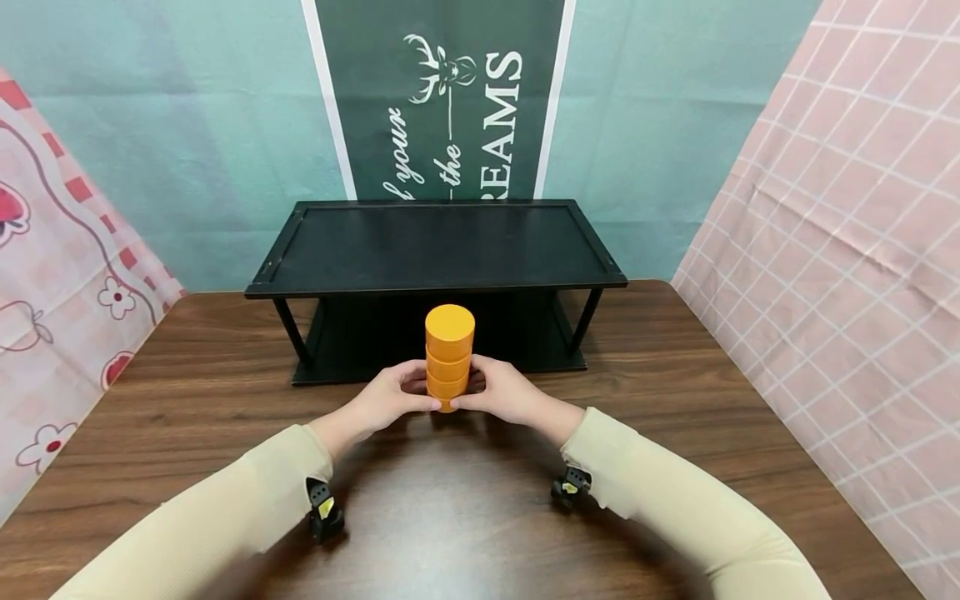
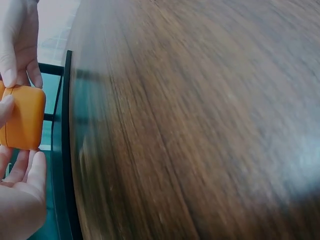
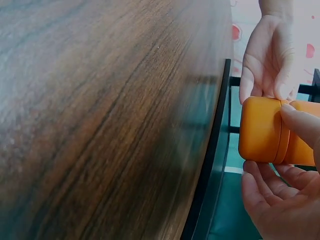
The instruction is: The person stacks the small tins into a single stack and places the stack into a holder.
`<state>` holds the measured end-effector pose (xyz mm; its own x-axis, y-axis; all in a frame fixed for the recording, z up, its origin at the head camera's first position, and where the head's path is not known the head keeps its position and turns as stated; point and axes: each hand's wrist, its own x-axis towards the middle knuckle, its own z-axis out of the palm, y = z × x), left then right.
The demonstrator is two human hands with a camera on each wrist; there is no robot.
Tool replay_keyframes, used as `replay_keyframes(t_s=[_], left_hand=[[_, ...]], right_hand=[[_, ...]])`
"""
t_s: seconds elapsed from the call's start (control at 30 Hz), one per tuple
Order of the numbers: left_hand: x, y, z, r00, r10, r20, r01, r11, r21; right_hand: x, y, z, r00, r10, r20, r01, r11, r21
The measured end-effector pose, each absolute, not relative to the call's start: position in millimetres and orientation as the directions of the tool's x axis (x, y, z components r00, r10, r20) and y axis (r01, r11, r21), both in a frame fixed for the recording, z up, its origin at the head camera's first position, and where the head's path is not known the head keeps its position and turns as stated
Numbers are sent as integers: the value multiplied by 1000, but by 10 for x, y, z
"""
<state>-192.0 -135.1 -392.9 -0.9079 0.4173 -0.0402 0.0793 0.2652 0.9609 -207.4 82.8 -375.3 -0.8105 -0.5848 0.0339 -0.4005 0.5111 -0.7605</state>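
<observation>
A tall upright stack of orange round containers [image 1: 450, 354] stands between both hands, in front of the black two-tier shelf [image 1: 450, 246]. From the left, my left hand [image 1: 390, 398] grips its lower part, thumb in front and fingers behind. My right hand [image 1: 508, 393] grips the same part from the right, the two thumbs close together. In the left wrist view the lowest orange container [image 2: 27, 117] shows a seam, and its underside looks clear of the table. The right wrist view shows the orange container [image 3: 261, 130] likewise, with fingers beneath and a thumb over it.
The shelf's lower tier [image 1: 375, 350] lies just behind the stack, with slanted posts at both ends. A brown wooden table [image 1: 442, 517] spreads in front. Green cloth [image 1: 187, 125] hangs behind, and pink patterned cloths [image 1: 862, 208] hang at both sides.
</observation>
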Motion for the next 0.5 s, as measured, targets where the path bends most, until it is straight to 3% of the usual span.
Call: replay_keyframes(t_s=[0.5], left_hand=[[-1937,-1219,-3849,-905,426,9,120,234,965]], right_hand=[[-2060,992,-3660,-834,-548,62,-388,503,-772]])
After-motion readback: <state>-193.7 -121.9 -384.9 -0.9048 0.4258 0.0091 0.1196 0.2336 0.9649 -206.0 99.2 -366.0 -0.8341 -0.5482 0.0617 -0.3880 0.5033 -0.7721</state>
